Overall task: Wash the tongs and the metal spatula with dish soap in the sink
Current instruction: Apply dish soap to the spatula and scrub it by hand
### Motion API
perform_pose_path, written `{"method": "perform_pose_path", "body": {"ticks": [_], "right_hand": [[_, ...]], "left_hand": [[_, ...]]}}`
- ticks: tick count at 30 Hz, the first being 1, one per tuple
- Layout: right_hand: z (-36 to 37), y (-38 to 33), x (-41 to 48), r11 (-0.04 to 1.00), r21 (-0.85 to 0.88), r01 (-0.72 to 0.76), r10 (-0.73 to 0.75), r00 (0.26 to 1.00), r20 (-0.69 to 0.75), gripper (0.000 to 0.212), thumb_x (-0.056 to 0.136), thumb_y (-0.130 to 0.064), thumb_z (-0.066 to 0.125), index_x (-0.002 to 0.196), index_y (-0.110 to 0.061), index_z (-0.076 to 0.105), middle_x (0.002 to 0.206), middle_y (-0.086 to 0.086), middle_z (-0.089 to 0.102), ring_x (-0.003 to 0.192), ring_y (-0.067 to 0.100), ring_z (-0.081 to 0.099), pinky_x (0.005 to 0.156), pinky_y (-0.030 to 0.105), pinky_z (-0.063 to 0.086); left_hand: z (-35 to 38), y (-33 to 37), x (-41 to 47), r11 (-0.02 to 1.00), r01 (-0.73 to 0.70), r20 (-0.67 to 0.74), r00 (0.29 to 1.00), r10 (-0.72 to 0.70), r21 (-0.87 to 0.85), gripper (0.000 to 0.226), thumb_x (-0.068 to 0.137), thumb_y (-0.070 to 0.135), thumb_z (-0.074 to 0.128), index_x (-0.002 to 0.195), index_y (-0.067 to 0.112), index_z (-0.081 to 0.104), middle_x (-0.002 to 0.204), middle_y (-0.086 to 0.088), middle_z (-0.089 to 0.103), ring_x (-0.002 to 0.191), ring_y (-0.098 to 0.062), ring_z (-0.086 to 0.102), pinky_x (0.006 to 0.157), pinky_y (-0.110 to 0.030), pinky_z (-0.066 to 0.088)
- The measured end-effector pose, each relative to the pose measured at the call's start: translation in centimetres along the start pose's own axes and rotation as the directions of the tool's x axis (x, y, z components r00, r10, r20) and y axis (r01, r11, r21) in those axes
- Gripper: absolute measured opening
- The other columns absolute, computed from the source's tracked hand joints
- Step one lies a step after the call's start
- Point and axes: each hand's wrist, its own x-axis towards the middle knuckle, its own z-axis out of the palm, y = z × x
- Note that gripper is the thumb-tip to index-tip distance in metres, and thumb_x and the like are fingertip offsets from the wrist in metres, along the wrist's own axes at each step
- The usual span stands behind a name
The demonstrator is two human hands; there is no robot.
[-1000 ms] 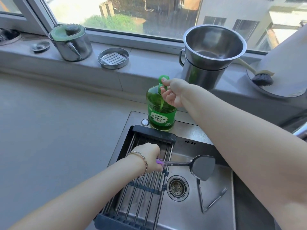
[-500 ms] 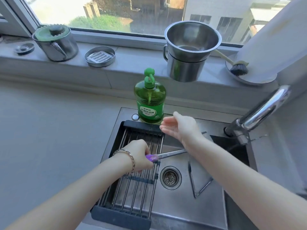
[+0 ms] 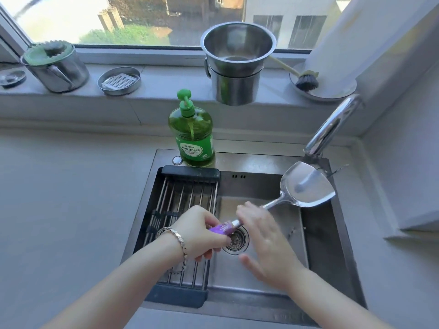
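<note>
While the metal spatula (image 3: 306,189) hung over the sink (image 3: 249,162), blade toward its back right corner, the left hand (image 3: 202,231) gripped the purple handle; the right hand (image 3: 263,238), fingers spread, lay against the shaft. Advised: rub along the blade. Dish soap (image 3: 193,132): back rim. Tongs: unseen.

Both arms reach forward: the left hand (image 3: 202,231), bracelet at the wrist, is curled closed; the right hand (image 3: 263,243) spreads open, fingers extended.

Right hand (image 3: 266,243) hides the tongs.
</note>
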Motion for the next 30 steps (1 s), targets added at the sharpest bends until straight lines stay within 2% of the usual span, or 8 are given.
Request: {"method": "perform_pose_path", "body": {"ticks": [2,6,11,15,19,24,28,30], "right_hand": [[-0.8,0.1,0.1,0.994,-0.034,0.103,-0.1,0.992,0.079,0.073,0.093,-0.061,0.016,0.136,-0.005,0.035,0.138,0.011,0.045,0.135,0.022,0.031,0.115,0.037,0.018],[-3.3,1.9,0.6,0.965,0.018,-0.263,0.263,0.964,-0.029,0.08,0.092,-0.064,0.012,0.133,-0.003,0.043,0.135,0.015,0.049,0.133,0.025,0.034,0.111,0.037,0.019],[-1.8,-0.7,-0.9,0.993,-0.077,0.089,-0.071,0.975,0.209,0.076,0.091,-0.064,0.018,0.137,-0.005,0.034,0.14,0.012,0.046,0.134,0.024,0.035,0.115,0.037,0.016],[-3.2,0.9,-0.8,0.964,-0.054,-0.261,0.262,0.965,0.006,0.087,0.09,-0.067,0.01,0.129,0.0,0.05,0.131,0.016,0.053,0.129,0.026,0.041,0.111,0.034,0.017],[-2.2,-2.5,-1.5,0.999,-0.015,0.051,-0.048,0.99,0.131,0.08,0.091,-0.065,0.015,0.131,-0.003,0.045,0.134,0.009,0.052,0.132,0.02,0.034,0.113,0.037,0.017],[-4.2,0.2,-0.7,0.992,-0.022,-0.127,0.126,0.992,-0.011,0.082,0.091,-0.066,0.015,0.13,-0.002,0.049,0.135,0.012,0.051,0.135,0.019,0.03,0.109,0.044,0.022],[-3.3,-1.5,-1.5,0.972,-0.06,0.226,-0.217,0.968,0.129,0.073,0.092,-0.062,0.023,0.133,-0.003,0.04,0.136,0.013,0.05,0.135,0.022,0.032,0.116,0.037,0.019],[-4.2,0.1,-0.9,0.984,-0.101,0.144,-0.14,0.989,0.046,0.07,0.094,-0.06,0.021,0.131,-0.004,0.043,0.133,0.013,0.053,0.133,0.022,0.035,0.115,0.037,0.019]], "left_hand": [[0.1,0.2,-0.4,1.0,-0.011,-0.006,1.0,0.011,0.004,0.018,0.077,0.014,0.068,0.06,0.016,0.062,0.048,0.003,0.057,0.031,-0.004,0.047,0.036,-0.018,0.039],[0.1,0.3,-1.1,1.0,-0.019,-0.033,0.999,0.019,0.009,0.012,0.078,0.016,0.069,0.067,0.015,0.065,0.05,0.001,0.058,0.032,-0.005,0.047,0.035,-0.018,0.039],[1.0,-0.1,-1.6,0.997,-0.013,-0.035,0.999,0.016,0.078,0.016,0.077,0.019,0.066,0.08,0.004,0.07,0.057,-0.003,0.059,0.034,-0.007,0.049,0.039,-0.02,0.043],[1.5,-0.3,-2.1,0.999,-0.01,-0.049,0.999,0.013,0.05,0.016,0.078,0.022,0.067,0.084,0.008,0.07,0.056,-0.001,0.058,0.035,-0.007,0.047,0.038,-0.019,0.041],[2.5,0.0,-2.3,0.999,-0.004,0.008,1.0,0.005,-0.043,0.017,0.084,0.025,0.061,0.075,0.011,0.058,0.049,0.002,0.052,0.03,-0.009,0.04,0.035,-0.017,0.033],[2.9,0.0,-2.7,0.912,0.191,0.201,0.972,-0.124,-0.362,0.029,0.093,0.033,0.049,0.076,0.012,0.058,0.045,0.001,0.043,0.03,-0.009,0.032,0.035,-0.013,0.025],[2.8,-0.3,-2.8,0.803,0.334,0.392,0.91,-0.137,-0.493,0.035,0.093,0.038,0.04,0.075,0.015,0.057,0.045,0.004,0.039,0.031,-0.006,0.031,0.035,-0.01,0.024],[2.7,-0.4,-2.9,0.766,0.366,0.444,0.888,-0.118,-0.528,0.035,0.092,0.038,0.038,0.074,0.014,0.057,0.043,0.005,0.037,0.029,-0.005,0.029,0.033,-0.009,0.022]]}}
